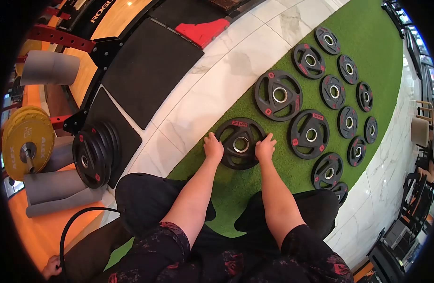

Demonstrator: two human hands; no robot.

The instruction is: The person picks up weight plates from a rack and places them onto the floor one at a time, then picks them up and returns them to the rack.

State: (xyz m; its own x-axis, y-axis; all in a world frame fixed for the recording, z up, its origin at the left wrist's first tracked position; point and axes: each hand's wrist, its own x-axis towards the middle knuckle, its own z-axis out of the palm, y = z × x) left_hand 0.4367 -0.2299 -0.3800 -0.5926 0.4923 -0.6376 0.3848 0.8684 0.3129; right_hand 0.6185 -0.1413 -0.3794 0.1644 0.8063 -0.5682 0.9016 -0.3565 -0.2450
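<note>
A black ZIVA weight plate (240,132) with a red label and a steel-ringed centre hole is in front of me, between my knees and the other plates. My left hand (213,147) grips its left rim, fingers curled over the edge. On the opposite side, my right hand (265,147) holds the right rim the same way. Beneath and around the plate is green turf (224,200). Closest to my right hand lies another ZIVA plate (297,147), and farther up is a large plate (262,94) with red markings.
Several smaller plates (340,98) lie in rows on the turf to the right. At left, black plates (85,177) lean together beside a rack holding a yellow plate (38,129). White marble tiles (179,127) border the turf. Another person's hand (52,268) shows at lower left.
</note>
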